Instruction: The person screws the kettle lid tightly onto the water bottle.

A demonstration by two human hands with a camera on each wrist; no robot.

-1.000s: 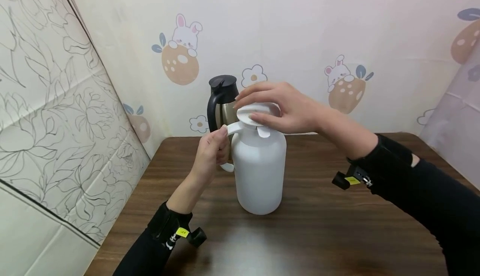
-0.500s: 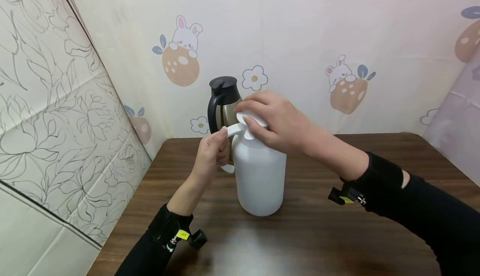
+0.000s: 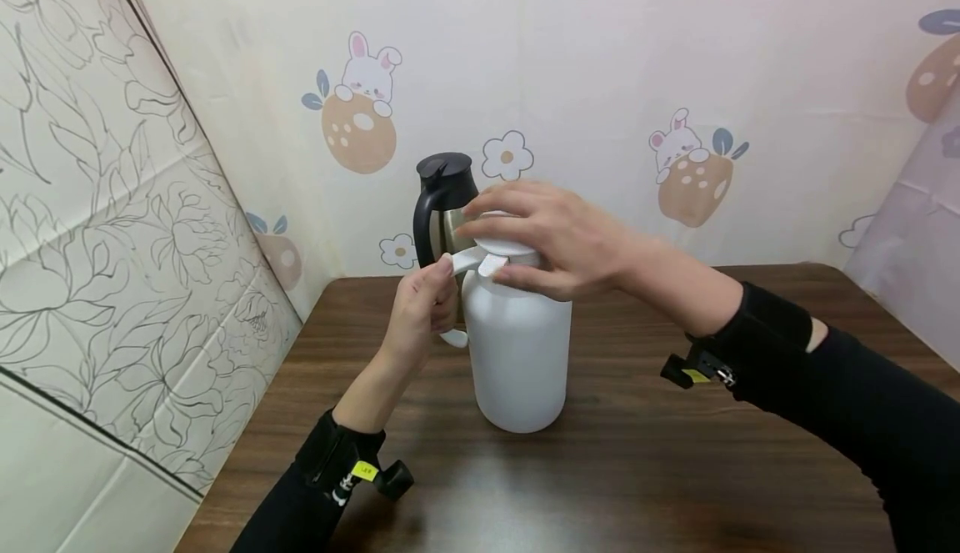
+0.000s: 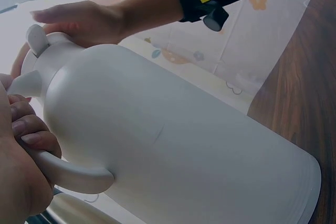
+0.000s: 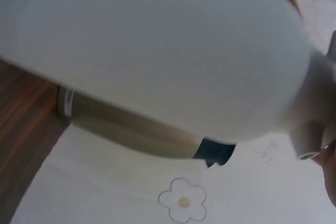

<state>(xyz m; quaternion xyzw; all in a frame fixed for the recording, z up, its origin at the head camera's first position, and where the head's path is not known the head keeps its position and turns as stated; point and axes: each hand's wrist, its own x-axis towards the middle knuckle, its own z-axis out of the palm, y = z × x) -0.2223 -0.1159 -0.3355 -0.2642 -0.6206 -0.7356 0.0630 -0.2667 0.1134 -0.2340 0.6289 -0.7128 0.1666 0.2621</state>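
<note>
A white vacuum jug (image 3: 521,361) stands upright on the table. My left hand (image 3: 427,307) grips its handle (image 4: 73,174), with the fingers curled round it in the left wrist view. Over the top, my right hand (image 3: 558,240) holds the round white lid (image 3: 504,246) between thumb and fingers. The lid's small tab (image 3: 492,265) points toward the handle side, just beside the thumb. In the right wrist view the jug's spout (image 5: 307,142) shows on the side away from the handle. Part of the lid is hidden under the right hand.
Behind the white jug, close to the wall, stands a steel jug with a black top (image 3: 446,182), partly covered by it. The brown wooden table (image 3: 675,453) meets a patterned wall sheet (image 3: 585,77) at the back. A flower-patterned panel (image 3: 150,228) stands at left.
The lid's tab has swung from the front round to the left, toward the handle. My right hand turned with the lid, then shifted its fingers slightly. The left hand stays on the handle.
</note>
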